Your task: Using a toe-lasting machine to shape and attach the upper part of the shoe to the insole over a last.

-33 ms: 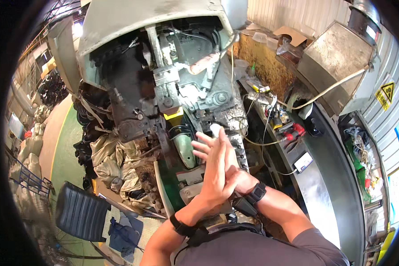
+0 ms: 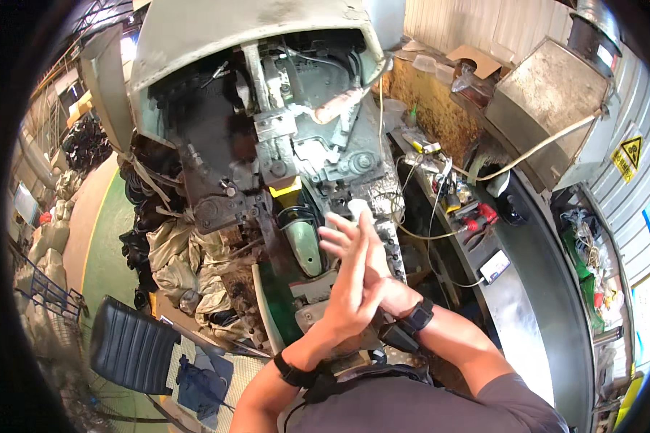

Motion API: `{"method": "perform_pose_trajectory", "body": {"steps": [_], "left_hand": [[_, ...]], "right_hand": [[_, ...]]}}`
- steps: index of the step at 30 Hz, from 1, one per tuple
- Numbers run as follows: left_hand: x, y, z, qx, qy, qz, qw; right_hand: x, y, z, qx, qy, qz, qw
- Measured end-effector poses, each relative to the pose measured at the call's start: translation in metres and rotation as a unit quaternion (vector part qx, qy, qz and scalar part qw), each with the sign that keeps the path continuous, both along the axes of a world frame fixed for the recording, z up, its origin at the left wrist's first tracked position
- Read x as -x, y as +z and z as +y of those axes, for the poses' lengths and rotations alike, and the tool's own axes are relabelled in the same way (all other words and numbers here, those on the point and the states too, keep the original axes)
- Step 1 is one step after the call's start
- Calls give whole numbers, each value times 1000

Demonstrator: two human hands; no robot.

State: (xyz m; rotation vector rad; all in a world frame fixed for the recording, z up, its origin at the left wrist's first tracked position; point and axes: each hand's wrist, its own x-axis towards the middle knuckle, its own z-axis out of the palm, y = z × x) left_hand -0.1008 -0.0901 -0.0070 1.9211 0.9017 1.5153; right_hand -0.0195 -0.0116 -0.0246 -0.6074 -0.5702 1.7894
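1. Pressing together in front of the machine, the left hand [image 2: 350, 285] and the right hand [image 2: 377, 278] lie palm against palm, fingers spread a little and holding nothing — the left crosses over the right, so the right one's fingers are mostly hidden.
2. Each wrist carries a dark band; the right one looks like a black watch [image 2: 417, 315].
3. The small white piece [image 2: 357, 208] sits just past the fingertips, on the grey machine body beside the green curved part [image 2: 301, 238]; whether a fingertip touches it cannot be told.
4. To do this well, I judge the hands should stay low and clear of the linkages [image 2: 282, 155] above, and part only once they are lined up over the white piece.
5. Further out, a yellow block [image 2: 285, 189] sits above the green part, a cluttered bench [image 2: 455, 195] with cables and a red tool runs along the right, and a black seat [image 2: 126, 346] stands at lower left.
6. Nothing differs from the earlier frame — it is the same instant, hands and parts in the same places.
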Motion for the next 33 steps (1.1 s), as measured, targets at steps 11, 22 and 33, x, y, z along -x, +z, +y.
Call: {"method": "perform_pose_trajectory", "body": {"steps": [11,22,33], "left_hand": [[121,-55,3,129,174,-171,961],[148,-62,23,205,153,-293,921],[58,17,-17,200,-279,-449,825]], "right_hand": [[59,-32,9,-329,-12,-736,591],[55,-1,-10,-316,-196,-626,686],[-98,0,-165,278,3,19,960]]}}
